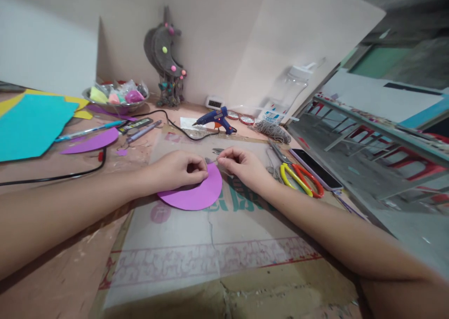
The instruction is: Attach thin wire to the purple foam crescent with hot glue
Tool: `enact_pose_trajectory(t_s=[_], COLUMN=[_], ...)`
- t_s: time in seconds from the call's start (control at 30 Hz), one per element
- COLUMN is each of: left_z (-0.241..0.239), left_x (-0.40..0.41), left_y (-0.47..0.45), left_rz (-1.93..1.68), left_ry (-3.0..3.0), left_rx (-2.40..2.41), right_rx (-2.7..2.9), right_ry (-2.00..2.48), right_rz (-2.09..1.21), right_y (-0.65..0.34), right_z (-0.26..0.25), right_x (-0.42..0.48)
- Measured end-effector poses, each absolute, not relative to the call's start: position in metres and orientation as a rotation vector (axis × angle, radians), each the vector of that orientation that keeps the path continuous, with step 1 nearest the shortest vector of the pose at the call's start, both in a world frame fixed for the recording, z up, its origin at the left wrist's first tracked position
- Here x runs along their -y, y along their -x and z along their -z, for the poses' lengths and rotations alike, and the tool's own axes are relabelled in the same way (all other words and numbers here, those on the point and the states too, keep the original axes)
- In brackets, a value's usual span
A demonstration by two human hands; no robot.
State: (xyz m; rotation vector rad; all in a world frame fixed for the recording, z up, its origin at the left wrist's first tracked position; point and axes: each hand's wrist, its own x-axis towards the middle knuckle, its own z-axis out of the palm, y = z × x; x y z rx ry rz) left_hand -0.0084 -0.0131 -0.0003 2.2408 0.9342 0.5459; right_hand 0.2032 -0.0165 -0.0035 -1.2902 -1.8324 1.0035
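A purple paper piece [196, 198] with a rounded edge lies on the covered work board. Over its upper part is my left hand [184, 169], closed, thumb and fingertips pinched together at the paper. My right hand [243, 167], just right of the paper, also pinches; a thin thread [215, 160] seems to run from its fingertips toward the left hand. The left fingers hide part of the paper. Behind the hands lies a small metal tip [218, 150], its other end hidden. A loose grey strand [211, 228] trails below the paper.
At the back are a blue glue gun [215, 118], a grey yarn bundle [271, 131], a bottle [291, 90] and a decorated moon [164, 52]. To the right lie scissors [298, 176] and a phone [315, 168]. Leftward are a bowl [115, 105], pens and turquoise paper [35, 125].
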Motion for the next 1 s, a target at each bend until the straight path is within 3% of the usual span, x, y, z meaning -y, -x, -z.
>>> enact_pose_trajectory(t_s=[0.37, 0.63, 0.83, 1.0], left_z=[0.0027, 0.0008, -0.0043, -0.0033], left_x=[0.0124, 0.014, 0.0159, 0.0115], left_y=[0.009, 0.0089, 0.0089, 0.0111], left_rz=[-0.551, -0.524, -0.532, -0.691], left_ry=[-2.275, -2.257, -2.212, -2.02], left_rx=[-0.875, -0.888, -0.934, -1.052], right_rx=[1.989, 2.137, 2.046, 2.045], right_ry=[1.345, 1.325, 1.304, 1.316], right_rz=[-0.763, -0.74, -0.915, -0.907], right_y=[-0.1997, -0.2039, -0.2028, -0.2019], right_z=[-0.0031, -0.0003, 0.0004, -0.0004], right_x=[0.0182, 0.018, 0.0206, 0.0225])
